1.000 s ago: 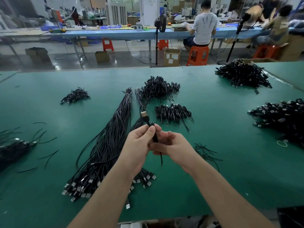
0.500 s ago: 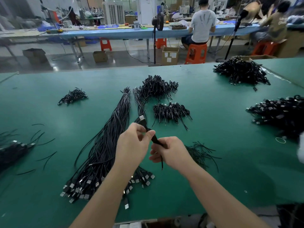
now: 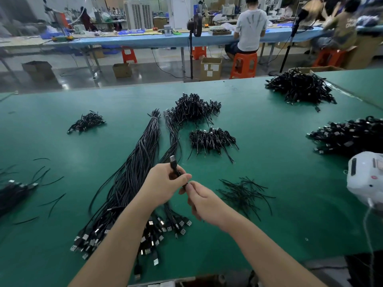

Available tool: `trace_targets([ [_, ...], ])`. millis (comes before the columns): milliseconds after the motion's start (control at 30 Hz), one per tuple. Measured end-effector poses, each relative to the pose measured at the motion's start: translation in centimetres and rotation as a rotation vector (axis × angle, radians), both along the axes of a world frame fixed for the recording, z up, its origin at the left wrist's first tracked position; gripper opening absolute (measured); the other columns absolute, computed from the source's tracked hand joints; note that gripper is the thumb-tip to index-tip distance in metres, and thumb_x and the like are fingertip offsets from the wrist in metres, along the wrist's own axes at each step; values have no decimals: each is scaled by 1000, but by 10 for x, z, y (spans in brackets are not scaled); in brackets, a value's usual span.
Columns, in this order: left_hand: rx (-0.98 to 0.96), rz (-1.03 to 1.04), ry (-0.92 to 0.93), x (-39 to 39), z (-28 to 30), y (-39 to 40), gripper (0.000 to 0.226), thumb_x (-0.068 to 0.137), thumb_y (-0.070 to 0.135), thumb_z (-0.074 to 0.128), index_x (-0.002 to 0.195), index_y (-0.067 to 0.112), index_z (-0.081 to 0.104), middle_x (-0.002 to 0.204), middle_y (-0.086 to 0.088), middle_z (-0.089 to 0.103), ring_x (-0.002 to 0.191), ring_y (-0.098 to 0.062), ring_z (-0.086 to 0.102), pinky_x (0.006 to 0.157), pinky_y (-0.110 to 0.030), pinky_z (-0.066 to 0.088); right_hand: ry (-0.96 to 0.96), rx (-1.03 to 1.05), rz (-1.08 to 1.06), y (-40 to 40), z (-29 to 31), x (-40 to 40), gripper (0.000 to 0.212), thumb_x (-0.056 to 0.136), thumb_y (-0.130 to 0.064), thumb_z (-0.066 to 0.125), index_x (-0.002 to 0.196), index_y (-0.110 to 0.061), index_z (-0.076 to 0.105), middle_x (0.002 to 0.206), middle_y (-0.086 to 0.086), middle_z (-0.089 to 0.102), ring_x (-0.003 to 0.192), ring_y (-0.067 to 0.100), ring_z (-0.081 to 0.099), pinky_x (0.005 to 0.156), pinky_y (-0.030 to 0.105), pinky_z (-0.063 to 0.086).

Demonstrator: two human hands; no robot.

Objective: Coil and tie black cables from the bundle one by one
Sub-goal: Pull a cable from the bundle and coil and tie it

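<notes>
Gripping a coiled black cable [image 3: 175, 167] at frame centre, the left hand [image 3: 163, 187] curls around it, plug end up. The right hand [image 3: 204, 200] pinches its lower end beside the long bundle [image 3: 132, 175] on the green table [image 3: 290, 214].

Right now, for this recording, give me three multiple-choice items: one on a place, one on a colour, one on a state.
1. Where do the loose ties lie?
A. right of the hands
B. on the far bench
C. under the long bundle

2. What colour is the table top?
A. red
B. green
C. white

3. What is the left hand doing?
A. lying flat on the table
B. gripping a black cable
C. hanging empty

Answers: 1 A, they lie on the mat beside the right hand. 2 B, the mat is green throughout. 3 B, the cable and its plug stick up from the curled fingers.
</notes>
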State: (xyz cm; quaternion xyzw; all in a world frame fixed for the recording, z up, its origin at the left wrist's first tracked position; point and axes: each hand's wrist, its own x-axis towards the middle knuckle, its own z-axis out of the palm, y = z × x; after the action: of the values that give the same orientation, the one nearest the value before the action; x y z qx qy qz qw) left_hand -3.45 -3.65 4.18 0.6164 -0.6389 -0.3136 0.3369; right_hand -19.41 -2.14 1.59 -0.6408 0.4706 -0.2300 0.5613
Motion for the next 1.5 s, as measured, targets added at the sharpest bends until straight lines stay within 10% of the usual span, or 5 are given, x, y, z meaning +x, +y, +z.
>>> trace_targets([
  [533, 171, 128, -95, -5, -31, -15, 21, 88, 36, 73, 75, 20, 70, 60, 10, 60, 48, -1, 50, 48, -16, 37, 384, -503, -44, -7, -54, 15, 31, 108, -35, 29, 109, -12, 49, 68, -1, 53, 55, 24, 49, 54, 33, 30],
  [767, -51, 374, -169, -30, -35, -9, 64, 87, 54, 70, 137, 23, 45, 79, 5, 58, 64, -6, 51, 54, -25, 42, 606, -614, -87, -7, -96, -3, 26, 107, -29, 34, 83, -21, 36, 64, -13, 37, 49, 7, 34, 47, 24, 25],
  [900, -248, 97, -352, -65, -37, -21, 18, 101, 28, 55, 113, 20, 66, 93, 7, 62, 67, -4, 53, 59, -13, 38, 622, -693, -81, -5, -99, -3, 21, 89, -11, 57, 71, -17, 49, 57, -7, 46, 49, 8, 31, 44, 19, 20],
  [1167, 103, -336, -690, -114, -81, -101, 44, 96, -4, 49, 128, 23, 62, 126, -5, 51, 90, -27, 60, 75, -39, 55, 682, -567, 4, -16, -109, -1, 16, 92, -19, 35, 77, -21, 39, 64, -4, 41, 56, 16, 38, 49, 30, 25],
  [1500, 182, -452, -697, -125, -98, -145, 9, 97, 24, 66, 105, 21, 66, 114, -5, 50, 113, -25, 44, 83, -41, 48, 645, -545, 34, -19, -118, 2, 7, 86, -24, 40, 81, -19, 40, 71, -4, 48, 62, 21, 48, 49, 32, 34],
])
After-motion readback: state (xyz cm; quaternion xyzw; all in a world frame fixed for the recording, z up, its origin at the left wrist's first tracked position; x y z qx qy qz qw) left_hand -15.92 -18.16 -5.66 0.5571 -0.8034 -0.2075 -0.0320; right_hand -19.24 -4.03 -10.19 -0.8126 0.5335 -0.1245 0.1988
